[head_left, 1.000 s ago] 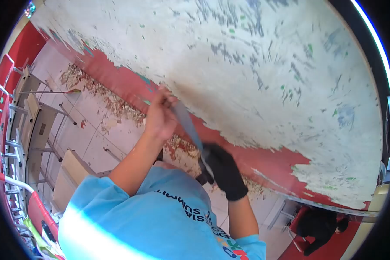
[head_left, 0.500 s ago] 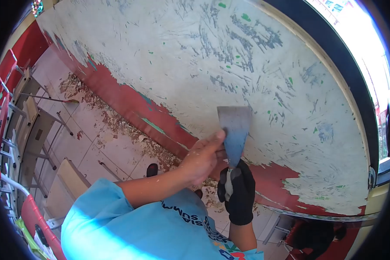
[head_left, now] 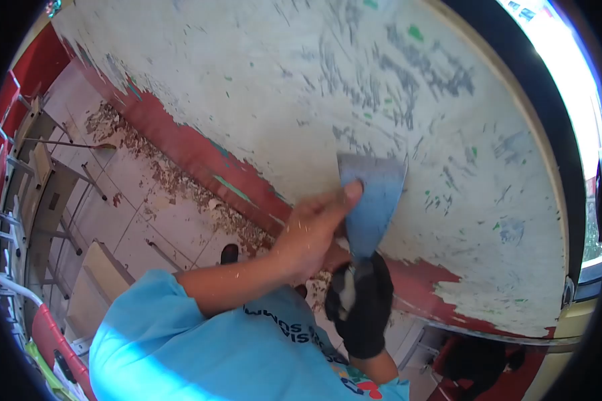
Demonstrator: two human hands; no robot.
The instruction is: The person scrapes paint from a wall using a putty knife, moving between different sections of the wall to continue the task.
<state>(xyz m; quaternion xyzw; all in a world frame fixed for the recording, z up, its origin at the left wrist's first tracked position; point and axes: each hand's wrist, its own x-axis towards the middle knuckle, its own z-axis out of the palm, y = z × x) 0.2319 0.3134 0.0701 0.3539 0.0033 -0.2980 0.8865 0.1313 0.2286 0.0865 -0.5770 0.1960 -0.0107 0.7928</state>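
Note:
A wide metal scraper points upward in front of the wall, its broad edge at the top. My right hand, in a black glove, is wrapped round its light handle. My bare left hand touches the blade with the thumb; the other fingers are curled, partly behind the blade. The wall's upper part is pale with grey scratches and green specks. Below a ragged edge lies red paint with thin green strips.
Paint flakes lie on the tiled floor along the wall's foot. Chairs stand at the left. A window is at the right. A person in dark clothes is at the lower right.
The scraper's blade has turned and shifted slightly right. My left thumb has moved further onto the blade. The gloved hand has tilted, and the view has shifted a little.

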